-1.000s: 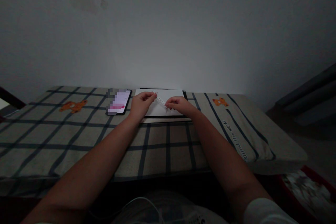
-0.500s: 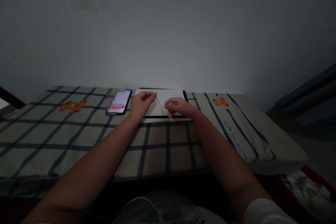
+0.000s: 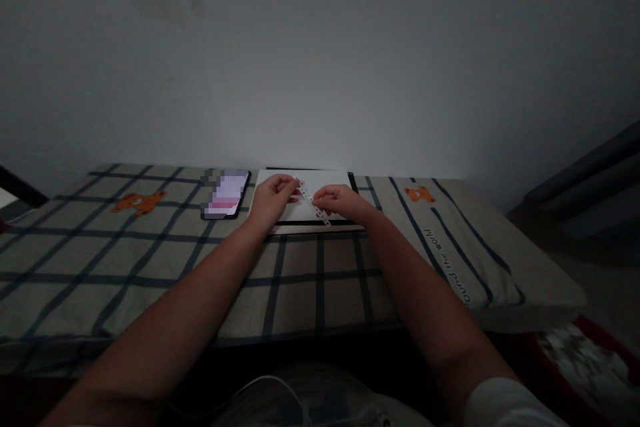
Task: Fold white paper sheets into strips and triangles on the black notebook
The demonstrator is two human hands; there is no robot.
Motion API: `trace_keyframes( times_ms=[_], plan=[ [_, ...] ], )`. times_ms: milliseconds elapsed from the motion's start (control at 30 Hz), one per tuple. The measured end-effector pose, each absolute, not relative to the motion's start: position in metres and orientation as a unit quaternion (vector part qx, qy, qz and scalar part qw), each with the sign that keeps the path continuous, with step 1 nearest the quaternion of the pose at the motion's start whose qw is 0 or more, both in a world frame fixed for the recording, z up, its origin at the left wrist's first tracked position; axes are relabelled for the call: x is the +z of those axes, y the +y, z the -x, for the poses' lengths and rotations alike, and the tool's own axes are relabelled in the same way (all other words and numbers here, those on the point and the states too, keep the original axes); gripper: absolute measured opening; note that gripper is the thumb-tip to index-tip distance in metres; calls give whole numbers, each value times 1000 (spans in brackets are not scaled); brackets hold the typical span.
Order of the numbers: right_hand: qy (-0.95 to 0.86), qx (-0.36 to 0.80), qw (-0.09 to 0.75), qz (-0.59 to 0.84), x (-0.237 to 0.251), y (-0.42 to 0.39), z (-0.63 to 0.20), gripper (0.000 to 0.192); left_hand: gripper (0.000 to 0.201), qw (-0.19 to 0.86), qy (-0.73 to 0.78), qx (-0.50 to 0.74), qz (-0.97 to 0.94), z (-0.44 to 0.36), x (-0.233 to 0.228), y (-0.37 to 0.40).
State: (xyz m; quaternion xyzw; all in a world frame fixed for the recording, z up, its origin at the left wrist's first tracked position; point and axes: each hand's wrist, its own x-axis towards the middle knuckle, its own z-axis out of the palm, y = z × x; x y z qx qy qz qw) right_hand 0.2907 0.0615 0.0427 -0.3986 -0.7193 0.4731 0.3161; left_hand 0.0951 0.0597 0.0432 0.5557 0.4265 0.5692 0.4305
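Hands at frame centre: left hand (image 3: 270,199) and right hand (image 3: 339,201) pinching opposite ends of thin white perforated strip (image 3: 313,203), held taut above glowing white flat panel (image 3: 306,199); lit phone (image 3: 226,194) left.

Dim room; bare grey wall (image 3: 320,67); checked bedding (image 3: 150,267), possibly mattress.

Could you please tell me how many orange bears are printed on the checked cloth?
2: one bear at far left, one bear at far right of the cloth. None seems hidden.
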Motion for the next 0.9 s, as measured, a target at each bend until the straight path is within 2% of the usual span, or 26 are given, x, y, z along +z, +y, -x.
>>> trace_keyframes(
  times_ms=[533, 900],
  plan=[
    [-717, 448, 322, 426, 40, 63, -287, 25, 29, 421, 449, 553, -562, -99, 49, 53],
    [-666, 553, 333, 374, 37, 65, -289, 17, 29, 432, 430, 569, -552, -97, 44, 59]
  ],
)
